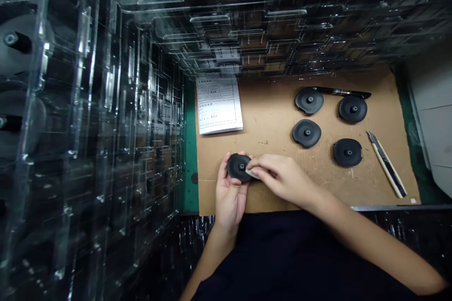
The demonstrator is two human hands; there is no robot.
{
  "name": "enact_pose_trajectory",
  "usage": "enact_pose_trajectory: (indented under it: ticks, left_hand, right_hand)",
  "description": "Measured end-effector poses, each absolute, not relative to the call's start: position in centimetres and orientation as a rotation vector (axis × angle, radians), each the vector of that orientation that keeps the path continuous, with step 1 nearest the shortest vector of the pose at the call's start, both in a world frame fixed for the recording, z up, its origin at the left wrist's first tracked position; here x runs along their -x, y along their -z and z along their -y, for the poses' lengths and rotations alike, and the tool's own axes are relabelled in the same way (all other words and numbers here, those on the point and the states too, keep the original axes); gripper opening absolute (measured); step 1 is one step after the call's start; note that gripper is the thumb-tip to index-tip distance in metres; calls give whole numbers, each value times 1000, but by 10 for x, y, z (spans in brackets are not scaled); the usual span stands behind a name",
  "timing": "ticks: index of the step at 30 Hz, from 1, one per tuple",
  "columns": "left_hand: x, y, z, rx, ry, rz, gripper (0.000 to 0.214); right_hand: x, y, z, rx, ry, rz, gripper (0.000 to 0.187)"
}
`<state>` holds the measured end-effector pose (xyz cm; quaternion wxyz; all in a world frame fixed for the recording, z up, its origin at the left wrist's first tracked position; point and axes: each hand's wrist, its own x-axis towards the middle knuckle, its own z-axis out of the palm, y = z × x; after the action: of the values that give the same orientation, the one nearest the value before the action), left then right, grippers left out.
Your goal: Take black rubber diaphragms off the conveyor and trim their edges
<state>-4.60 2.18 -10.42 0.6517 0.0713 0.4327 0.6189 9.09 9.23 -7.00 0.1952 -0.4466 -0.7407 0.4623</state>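
Observation:
My left hand (231, 193) is closed around the edge of a round black disc (237, 164) with a short hollow post at its centre. In my right hand (278, 174), thumb and fingers pinch a small pale, flat piece (252, 173), which touches the disc's right side. What the piece is made of I cannot make out. To the right lie more discs of the same kind: one at the upper left (309, 100), another below it (306, 133), and two further right, an upper disc (353, 109) and a lower disc (348, 152).
A cardboard sheet (271, 146) covers the green table (191, 188). On it lie a printed paper (221, 108), a black marker pen (342, 91) and a utility knife (387, 164). Stacked clear plastic trays rise as walls at the left (106, 117) and the back (247, 23).

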Motion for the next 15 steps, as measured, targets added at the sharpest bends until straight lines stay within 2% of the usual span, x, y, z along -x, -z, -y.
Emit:
enact_pose_trajectory:
  ticks: [5, 9, 12, 15]
  left_hand:
    - [45, 105, -20, -166, -1444, -991, 49]
    - [46, 104, -21, -174, -1417, -981, 53]
    - [47, 102, -23, -175, -1365, -962, 63]
    - [48, 97, -24, -155, -1333, -963, 65]
  right_hand:
    - [-82, 71, -97, 1342, -1167, 1907, 20]
    - [-82, 67, -85, 1228, -1335, 1981, 19]
    - [-115, 68, -69, 1444, -1465, 1915, 17]
    - [-153, 70, -54, 1759, -1461, 1715, 21]
